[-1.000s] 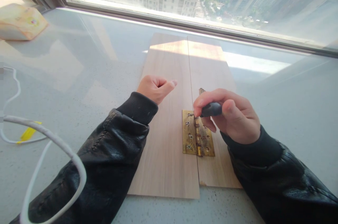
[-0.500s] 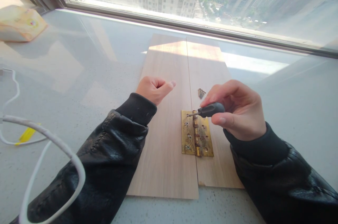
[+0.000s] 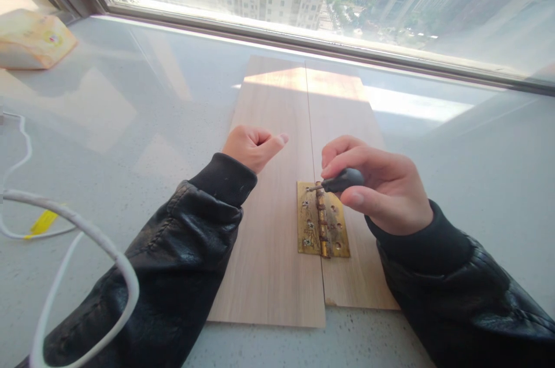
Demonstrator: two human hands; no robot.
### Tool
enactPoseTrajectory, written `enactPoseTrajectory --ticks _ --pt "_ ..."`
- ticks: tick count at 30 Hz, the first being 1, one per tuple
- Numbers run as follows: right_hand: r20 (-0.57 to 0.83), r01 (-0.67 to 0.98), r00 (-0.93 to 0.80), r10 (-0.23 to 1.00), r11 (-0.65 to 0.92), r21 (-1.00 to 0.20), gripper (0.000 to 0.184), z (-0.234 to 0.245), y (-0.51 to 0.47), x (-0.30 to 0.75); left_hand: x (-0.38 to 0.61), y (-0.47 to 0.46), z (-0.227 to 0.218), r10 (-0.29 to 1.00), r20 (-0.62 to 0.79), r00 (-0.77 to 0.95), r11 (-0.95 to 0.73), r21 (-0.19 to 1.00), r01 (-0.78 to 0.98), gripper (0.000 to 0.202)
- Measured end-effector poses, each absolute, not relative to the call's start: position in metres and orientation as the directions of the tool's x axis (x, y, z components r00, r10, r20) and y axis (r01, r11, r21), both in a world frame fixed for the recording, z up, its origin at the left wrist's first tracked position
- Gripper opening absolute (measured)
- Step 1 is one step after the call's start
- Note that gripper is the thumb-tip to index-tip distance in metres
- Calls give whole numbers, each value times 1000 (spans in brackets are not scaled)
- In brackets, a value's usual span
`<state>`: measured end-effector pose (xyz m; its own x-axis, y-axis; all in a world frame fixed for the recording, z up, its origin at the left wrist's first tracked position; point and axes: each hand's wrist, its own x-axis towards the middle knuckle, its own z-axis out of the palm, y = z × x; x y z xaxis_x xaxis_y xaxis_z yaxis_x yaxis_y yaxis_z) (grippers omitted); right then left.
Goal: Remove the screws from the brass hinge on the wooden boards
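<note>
Two pale wooden boards lie side by side on a grey sill. A brass hinge spans their seam near the front. My right hand is closed on a short screwdriver with a dark handle; its tip touches the top of the hinge's left leaf. Resting on the left board is my left hand, curled in a loose fist with nothing seen in it. Loose screws behind the hinge are hidden by my right hand.
The grey stone sill runs to a window frame at the back. A white cable loops at the left beside a yellow tag. A yellow packet lies far left.
My right hand has turned on the screwdriver, its fingers moving forward over the handle and now covering the loose screws. The left hand has stayed put.
</note>
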<state>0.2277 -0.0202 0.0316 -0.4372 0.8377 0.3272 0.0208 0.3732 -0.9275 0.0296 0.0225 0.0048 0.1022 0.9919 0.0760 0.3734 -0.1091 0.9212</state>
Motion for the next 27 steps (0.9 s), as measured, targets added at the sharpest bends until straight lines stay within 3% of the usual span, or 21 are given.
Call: enactPoseTrajectory --ticks 3,9,18,22,27 --pt "317 53 -426 848 373 -926 24 33 -22 228 29 23 5 991 74 107 -109 922 372 50" --pt "241 -84 -516 822 231 -969 23 29 -28 231 30 23 2 992 87 96 -116 926 359 50" --pt "271 -101 -471 840 254 -962 39 29 -25 225 30 22 4 993 76 94 -106 924 369 50" --pt "312 -133 -420 852 282 -950 27 29 -23 225 29 23 6 992 59 110 -97 922 374 49" --pt "356 -11 -466 810 397 -918 22 30 -22 230 30 23 3 991 91 96 -120 923 365 50"
